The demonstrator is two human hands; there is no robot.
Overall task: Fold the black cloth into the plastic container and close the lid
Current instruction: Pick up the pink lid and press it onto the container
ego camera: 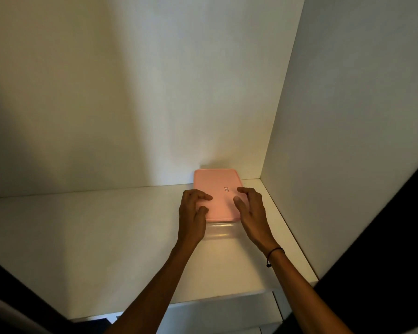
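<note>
Container [219, 231] of clear plastic sits on the white shelf [87, 237] near the right wall, its pink lid [217, 189] on top. Both my hands rest on the lid, fingers loosely spread, gripping nothing: left hand [193, 214] at its left edge, right hand [252, 210] at its right. A dark cord [274, 252] circles my right wrist.

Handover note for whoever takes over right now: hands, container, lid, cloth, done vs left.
Left hand: open, fingers spread on the pink lid's left side, no grip.
Right hand: open, fingers on the lid's right side.
Plastic container: on the white shelf, near the right wall, lid on top.
Black cloth: not visible; cannot tell if it is inside.
Done: lid placed.
Left: confirm the cloth is inside and the lid sealed all round.
</note>
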